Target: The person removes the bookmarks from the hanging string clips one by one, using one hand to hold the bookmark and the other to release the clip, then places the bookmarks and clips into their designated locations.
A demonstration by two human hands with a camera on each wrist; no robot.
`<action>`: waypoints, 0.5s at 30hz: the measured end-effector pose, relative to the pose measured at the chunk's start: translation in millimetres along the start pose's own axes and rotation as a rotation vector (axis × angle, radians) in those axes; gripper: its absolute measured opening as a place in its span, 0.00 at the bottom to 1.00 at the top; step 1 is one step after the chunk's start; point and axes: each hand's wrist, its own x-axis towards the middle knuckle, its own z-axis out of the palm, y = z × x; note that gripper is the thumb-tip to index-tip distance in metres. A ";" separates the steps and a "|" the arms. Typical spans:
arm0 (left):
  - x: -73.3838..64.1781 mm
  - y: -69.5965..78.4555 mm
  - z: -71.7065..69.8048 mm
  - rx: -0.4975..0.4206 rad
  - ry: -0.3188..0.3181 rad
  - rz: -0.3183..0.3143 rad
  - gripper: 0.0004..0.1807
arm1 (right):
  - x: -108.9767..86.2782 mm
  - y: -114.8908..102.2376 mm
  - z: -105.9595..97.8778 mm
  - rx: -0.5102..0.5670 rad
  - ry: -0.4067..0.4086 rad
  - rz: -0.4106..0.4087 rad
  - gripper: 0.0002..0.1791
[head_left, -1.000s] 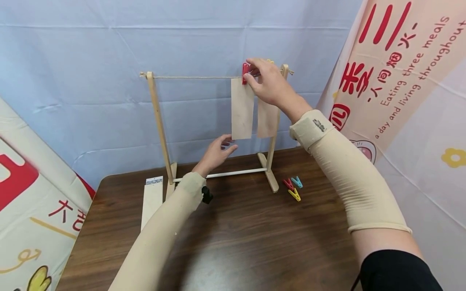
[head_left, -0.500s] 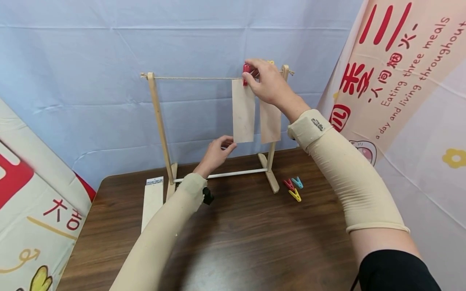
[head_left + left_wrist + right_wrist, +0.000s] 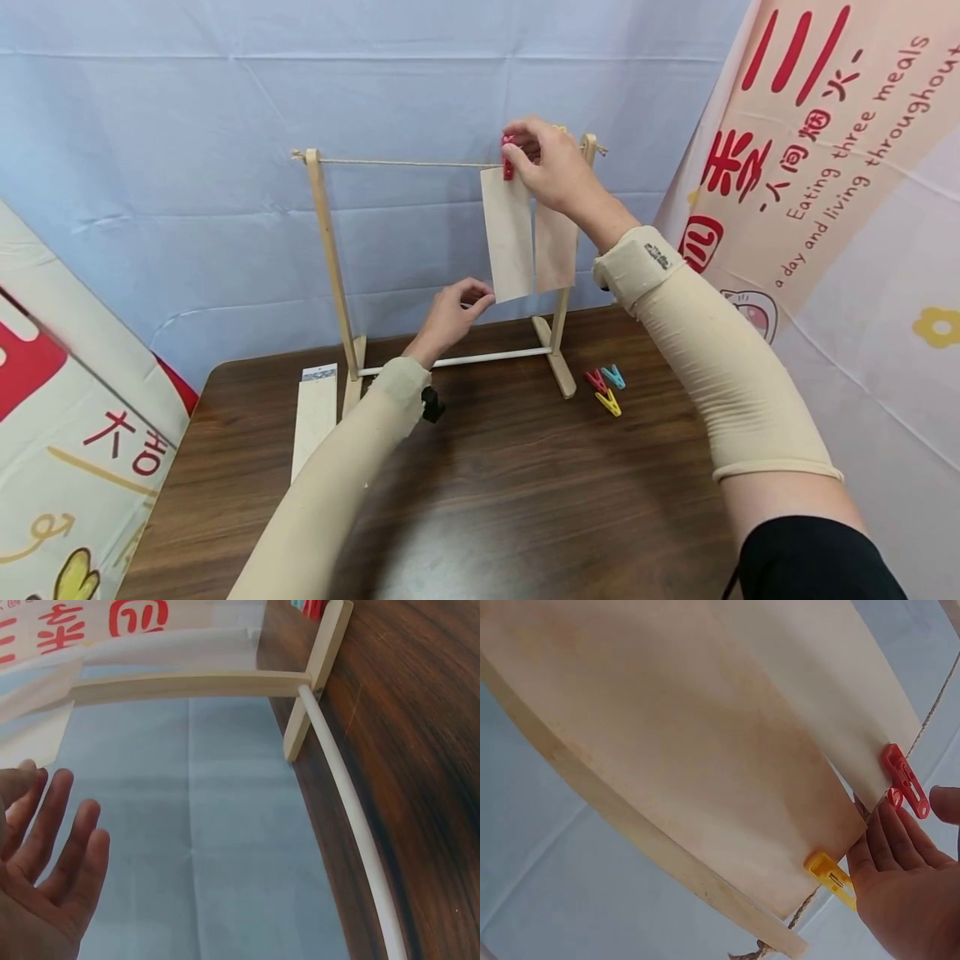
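Two pale rectangular sheets hang from a cord (image 3: pixel 405 162) strung across a wooden frame (image 3: pixel 327 258). My right hand (image 3: pixel 558 171) holds the red clothespin (image 3: pixel 508 158) at the top of the left sheet (image 3: pixel 510 237); in the right wrist view the clothespin's handles lie between thumb and fingers. Below, my left hand (image 3: pixel 447 315) pinches that sheet's lower left corner between thumb and index finger, the other fingers spread. The sheet hangs tilted. A yellow clothespin (image 3: pixel 831 877) clips the right sheet (image 3: pixel 705 772) to the cord, beside my right hand.
Several loose clothespins lie right of the frame: a red one (image 3: pixel 597 381), a blue one (image 3: pixel 613 377) and a yellow one (image 3: pixel 608 403). A pale strip (image 3: pixel 315 425) with a patterned top lies at the left. A white rod (image 3: pixel 491 357) joins the frame's feet.
My left fingers have come to the left sheet's lower corner, and the sheet has swung into a tilt, its bottom shifting right. My right hand stays at the red clothespin, which sits slightly lower.
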 end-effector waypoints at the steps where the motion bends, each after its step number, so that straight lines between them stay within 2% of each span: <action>1: 0.1 0.4 0.7 -0.002 -0.002 -0.001 0.10 | 0.3 0.0 0.1 0.006 0.001 -0.001 0.22; 8: 1.5 2.0 6.0 -0.015 0.002 -0.002 0.10 | 1.2 1.9 1.5 0.077 0.033 -0.006 0.21; 15: 2.2 2.5 9.3 -0.018 0.012 -0.001 0.09 | 0.9 1.7 2.1 0.102 0.044 0.000 0.20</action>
